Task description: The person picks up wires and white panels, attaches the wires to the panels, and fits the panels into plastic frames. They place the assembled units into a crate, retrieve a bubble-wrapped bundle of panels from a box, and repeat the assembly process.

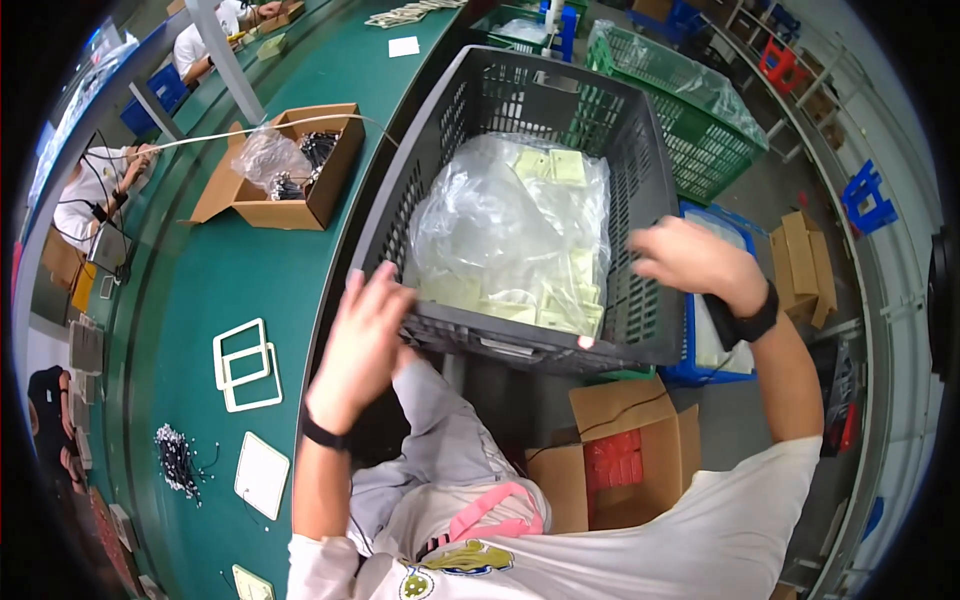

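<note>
A black plastic crate [512,345] with slotted walls stands tilted in front of me. Inside it, a clear plastic bag [480,210] partly covers several pale yellow-green, flat square pieces [567,167]. At the crate's near left corner is my left hand [362,335], its fingers stretched and apart beside the rim; whether they press on it is not clear. My right hand [695,262] is over the crate's right wall, fingers bent inward and smeared by motion. Nothing can be made out in its fingers.
Left, a green workbench [190,330] carries an open cardboard box [300,205] of cables, pale frames [250,390] and a dark cable bundle [180,465]. Right stand a green crate [700,140] and a blue bin [722,372]. An open carton [655,490] holds red packets. People work across the bench.
</note>
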{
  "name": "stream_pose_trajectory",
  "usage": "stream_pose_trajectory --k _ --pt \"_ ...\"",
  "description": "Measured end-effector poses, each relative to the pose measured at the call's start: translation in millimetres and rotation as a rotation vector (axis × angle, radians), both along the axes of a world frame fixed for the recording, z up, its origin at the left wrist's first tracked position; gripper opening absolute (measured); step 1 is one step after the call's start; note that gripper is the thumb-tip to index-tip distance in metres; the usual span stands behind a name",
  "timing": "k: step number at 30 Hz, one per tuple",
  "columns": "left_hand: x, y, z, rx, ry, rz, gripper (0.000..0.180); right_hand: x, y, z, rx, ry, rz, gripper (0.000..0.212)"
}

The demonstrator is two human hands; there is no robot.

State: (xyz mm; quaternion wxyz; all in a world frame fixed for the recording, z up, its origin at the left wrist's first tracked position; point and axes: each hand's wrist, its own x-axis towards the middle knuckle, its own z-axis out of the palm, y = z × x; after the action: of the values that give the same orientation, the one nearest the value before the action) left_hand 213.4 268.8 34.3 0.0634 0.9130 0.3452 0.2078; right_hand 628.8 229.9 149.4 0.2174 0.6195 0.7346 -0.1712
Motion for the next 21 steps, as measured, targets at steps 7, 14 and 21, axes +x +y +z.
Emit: stream_pose_trajectory --k 7,14,21 --pt "27.7 -22.7 -18.0 -0.157 -0.131 -0.033 0.058 -93.3 138.0 -173.2 0.449 0.300 0.588 0.036" --pt "46.0 17.3 54.7 -0.560 0.141 -0.028 0.048 -37.7 73.2 -152.0 -0.551 0.157 0.277 0.062" --pt "117.7 103.5 -27.5 -0.462 0.619 -0.311 0.045 -1.4 60.3 -168.8 -0.693 0.043 0.136 0.055"
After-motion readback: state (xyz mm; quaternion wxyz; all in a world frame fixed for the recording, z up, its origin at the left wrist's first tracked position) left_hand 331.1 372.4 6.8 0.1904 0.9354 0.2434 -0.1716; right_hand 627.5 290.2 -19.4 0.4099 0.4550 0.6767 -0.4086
